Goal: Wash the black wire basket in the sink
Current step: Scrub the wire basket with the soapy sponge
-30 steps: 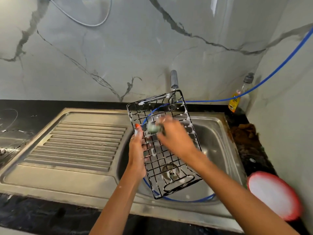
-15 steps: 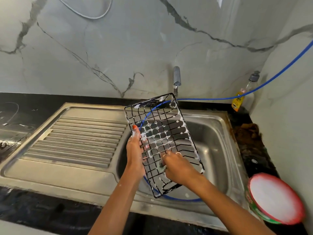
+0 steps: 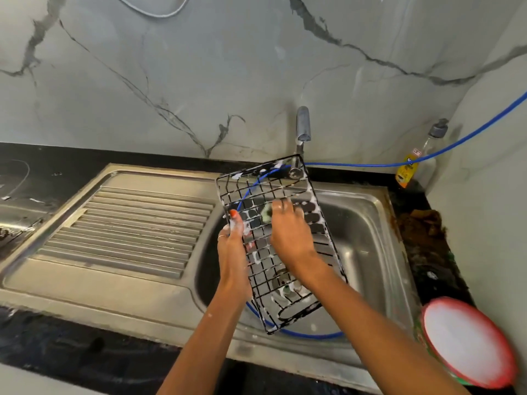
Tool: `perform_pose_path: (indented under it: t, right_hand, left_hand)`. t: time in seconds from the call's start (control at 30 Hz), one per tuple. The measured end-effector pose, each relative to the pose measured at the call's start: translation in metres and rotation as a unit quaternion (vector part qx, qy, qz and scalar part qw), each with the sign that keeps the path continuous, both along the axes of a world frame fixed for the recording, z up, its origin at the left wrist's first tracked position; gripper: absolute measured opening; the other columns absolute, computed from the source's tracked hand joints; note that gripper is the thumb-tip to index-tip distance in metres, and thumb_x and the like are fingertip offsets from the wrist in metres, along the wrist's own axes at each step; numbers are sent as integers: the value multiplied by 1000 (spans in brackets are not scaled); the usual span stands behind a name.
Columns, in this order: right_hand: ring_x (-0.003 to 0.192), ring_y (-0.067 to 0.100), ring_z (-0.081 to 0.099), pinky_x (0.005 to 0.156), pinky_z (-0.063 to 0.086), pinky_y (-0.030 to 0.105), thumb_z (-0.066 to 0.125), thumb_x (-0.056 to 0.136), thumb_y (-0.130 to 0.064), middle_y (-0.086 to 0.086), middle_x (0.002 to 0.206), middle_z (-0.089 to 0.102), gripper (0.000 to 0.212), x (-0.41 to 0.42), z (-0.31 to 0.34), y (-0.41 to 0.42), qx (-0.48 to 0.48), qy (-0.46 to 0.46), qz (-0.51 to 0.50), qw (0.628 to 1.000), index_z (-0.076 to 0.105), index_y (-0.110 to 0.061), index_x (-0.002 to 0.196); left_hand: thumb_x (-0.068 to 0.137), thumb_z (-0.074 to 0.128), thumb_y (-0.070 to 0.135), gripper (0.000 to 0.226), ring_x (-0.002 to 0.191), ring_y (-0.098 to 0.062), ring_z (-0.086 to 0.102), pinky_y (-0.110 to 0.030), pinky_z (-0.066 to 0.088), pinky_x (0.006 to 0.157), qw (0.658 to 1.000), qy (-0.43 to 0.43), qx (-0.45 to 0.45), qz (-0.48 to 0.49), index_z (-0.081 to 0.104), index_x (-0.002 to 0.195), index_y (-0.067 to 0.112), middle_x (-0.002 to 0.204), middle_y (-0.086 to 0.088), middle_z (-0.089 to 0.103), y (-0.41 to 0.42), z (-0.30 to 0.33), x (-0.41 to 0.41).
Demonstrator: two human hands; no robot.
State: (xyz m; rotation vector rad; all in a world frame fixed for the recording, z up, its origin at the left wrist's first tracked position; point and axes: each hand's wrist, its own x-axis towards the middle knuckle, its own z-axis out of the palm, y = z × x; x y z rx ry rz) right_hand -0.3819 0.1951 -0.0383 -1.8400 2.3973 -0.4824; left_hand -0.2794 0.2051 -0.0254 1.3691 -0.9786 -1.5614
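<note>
My left hand (image 3: 231, 246) grips the left edge of the black wire basket (image 3: 281, 240), thumb over the rim and fingers behind the grid, holding it tilted above the bowl of the steel sink (image 3: 368, 243). My right hand (image 3: 288, 232) is closed on a small green scrubber (image 3: 267, 212) and presses it against the upper middle of the basket's mesh. White suds cling to the wires along the top rim, down the right side and at the near bottom corner. Through the grid I can see the sink drain (image 3: 282, 283), and a blue hose (image 3: 356, 165) that runs from the right wall along the back of the sink, passes behind the basket and curls around the bottom of the bowl. The tap (image 3: 302, 124) stands against the marble wall just behind the basket's top edge. To the left of the bowl lies the ribbed drainboard (image 3: 128, 226), part of the same steel unit set in the black worktop (image 3: 57, 354). At the back right corner a dish soap bottle (image 3: 413, 163) with a yellow label stands on the worktop, and near my right forearm sits a round tub with a red rim (image 3: 467, 343), its contents white.
</note>
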Motion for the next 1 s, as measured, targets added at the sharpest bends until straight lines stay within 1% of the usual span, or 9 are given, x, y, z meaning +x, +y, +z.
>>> perform_pose_path:
  t: [0.1, 0.2, 0.37, 0.47, 0.53, 0.6, 0.73, 0.87, 1.0]
  right_hand:
    - [124, 31, 43, 101, 40, 35, 56, 86, 1, 16, 136, 42, 53, 9, -31, 38, 96, -19, 16, 995, 37, -4, 136]
    - [118, 33, 48, 96, 45, 37, 58, 86, -3, 17, 131, 45, 47, 13, -43, 48, 172, -55, 12, 984, 43, -5, 131]
    - [99, 21, 57, 83, 50, 33, 53, 86, -3, 6, 114, 58, 23, 17, -31, 45, 197, -195, 47, 960, 54, -14, 106]
    - [81, 12, 58, 66, 49, 21, 57, 90, -9, 2, 99, 60, 15, 21, -20, 46, 152, -300, 82, 938, 58, -12, 105]
    - [74, 9, 62, 61, 52, 15, 58, 91, -11, -1, 93, 61, 14, 20, -8, 36, 69, -312, 26, 947, 59, -11, 105]
    - [77, 13, 65, 66, 57, 22, 55, 91, -9, 3, 96, 62, 18, 9, 4, 13, -34, -254, -51, 965, 57, -10, 109]
    - [101, 28, 60, 84, 52, 37, 48, 86, 2, 15, 114, 58, 33, -11, 24, -31, -127, -126, -126, 976, 55, -3, 118]
    - [101, 22, 61, 88, 51, 29, 52, 89, 0, 12, 116, 59, 30, 11, 13, -36, -130, -138, 8, 982, 60, -8, 117]
    - [105, 20, 55, 91, 45, 29, 59, 89, -10, 7, 112, 59, 28, 19, -2, -14, -93, -103, 222, 965, 58, -13, 117]
  left_hand:
    - [88, 36, 70, 37, 88, -15, 61, -35, 44, 76, 999, 27, 10, 23, 55, 89, 37, 92, 4, 66, -8, -1, 5]
    - [96, 34, 62, 37, 76, -14, 60, -31, 41, 64, 999, 40, 20, 21, 56, 85, 34, 84, 2, 67, -8, -4, 4]
    - [80, 40, 75, 41, 104, -23, 61, -46, 47, 92, 999, 32, 30, 25, 51, 94, 38, 107, -4, 68, -2, -6, -3]
    - [55, 49, 88, 77, 110, -27, 61, -49, 48, 95, 998, 55, 30, 27, 54, 109, 33, 122, -13, 64, 2, -2, -3]
    - [36, 53, 98, 104, 119, -29, 56, -56, 41, 103, 997, 58, 32, 24, 53, 117, 33, 129, -12, 60, 1, -6, -4]
    - [37, 51, 99, 103, 123, -28, 52, -58, 36, 106, 998, 53, 27, 22, 49, 121, 38, 134, -7, 56, 2, -5, -5]
    - [70, 48, 78, 74, 117, -23, 56, -55, 37, 107, 999, 39, 11, 19, 36, 134, 43, 133, -1, 56, 4, -3, -7]
    - [89, 48, 64, 58, 127, -21, 48, -57, 33, 110, 999, 42, 4, 6, 32, 140, 44, 142, 3, 48, 0, -3, -11]
    - [80, 50, 73, 69, 125, -15, 51, -51, 36, 110, 999, 50, 6, -8, 45, 139, 39, 136, 2, 57, -1, -9, -5]
